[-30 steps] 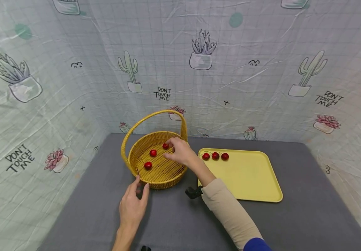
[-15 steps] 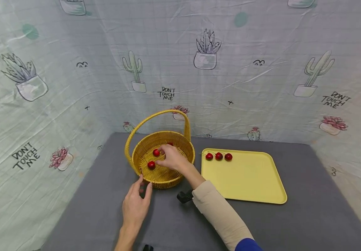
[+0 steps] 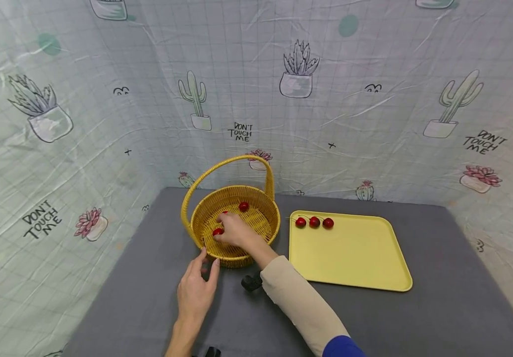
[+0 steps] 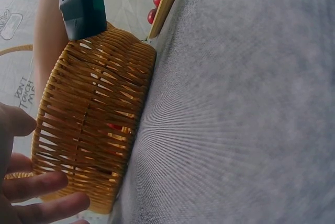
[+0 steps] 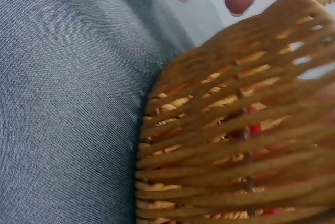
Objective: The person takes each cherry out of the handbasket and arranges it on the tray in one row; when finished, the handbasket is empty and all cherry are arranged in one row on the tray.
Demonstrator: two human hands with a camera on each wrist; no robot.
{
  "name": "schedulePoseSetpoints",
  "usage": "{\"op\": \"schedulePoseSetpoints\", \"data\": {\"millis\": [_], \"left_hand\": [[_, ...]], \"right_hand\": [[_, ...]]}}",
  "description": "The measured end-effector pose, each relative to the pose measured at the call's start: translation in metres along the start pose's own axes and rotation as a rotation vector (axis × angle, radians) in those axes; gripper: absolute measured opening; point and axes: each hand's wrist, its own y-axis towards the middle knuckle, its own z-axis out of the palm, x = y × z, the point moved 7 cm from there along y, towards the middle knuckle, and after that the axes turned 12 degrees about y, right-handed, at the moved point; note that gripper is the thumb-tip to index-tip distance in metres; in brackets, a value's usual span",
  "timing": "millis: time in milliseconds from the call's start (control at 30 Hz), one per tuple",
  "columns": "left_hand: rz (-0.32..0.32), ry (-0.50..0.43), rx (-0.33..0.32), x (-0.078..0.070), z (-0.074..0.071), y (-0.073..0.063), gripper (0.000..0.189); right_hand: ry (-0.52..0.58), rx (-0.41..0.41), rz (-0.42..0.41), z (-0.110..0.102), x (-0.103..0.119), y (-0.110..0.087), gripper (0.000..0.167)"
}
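Observation:
A yellow wicker basket (image 3: pixel 201 208) with a tall arched handle (image 3: pixel 220 164) stands on the grey table. One cherry (image 3: pixel 243 206) lies at its back. My right hand (image 3: pixel 238 232) reaches over the basket wall, thumb and fingers apart around another cherry (image 3: pixel 218 231) near the left side. Beside it, a third cherry (image 3: pixel 225 212) is mostly covered by the fingers. My left hand (image 3: pixel 196 285) is at the front left of the basket, its fingertips right at the rim, with fingers spread in the left wrist view. In the right wrist view, the woven wall (image 5: pixel 235 145) hides most of the inside.
Right of the basket lies a yellow tray (image 3: pixel 350 255). Along its back left edge sit three stemmed cherries, among them a middle cherry (image 3: pixel 314 222). A black wrist camera (image 3: pixel 252 282) sticks out under the right forearm. Printed cloth walls (image 3: pixel 310 129) enclose the table (image 3: pixel 399 317).
My right hand has moved from the back cherry toward the left cherry, leaving the back one uncovered. The left hand stays at the rim. The whole view has shifted slightly.

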Motion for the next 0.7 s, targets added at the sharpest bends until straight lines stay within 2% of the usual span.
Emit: {"op": "schedulePoseSetpoints", "data": {"millis": [333,500,700], "left_hand": [[-0.001,-0.005,-0.002,-0.001,-0.003,0.0,0.051],[0.01,0.003,-0.016,-0.002,-0.004,0.0,0.051],[0.023,0.001,-0.024,-0.003,-0.004,-0.001,0.05]], "right_hand": [[-0.109,0.087,-0.021,0.015,0.002,0.001,0.035],[-0.094,0.066,-0.035,0.012,0.002,0.0,0.034],[-0.056,0.023,-0.084,-0.002,0.008,-0.007,0.035]]}}
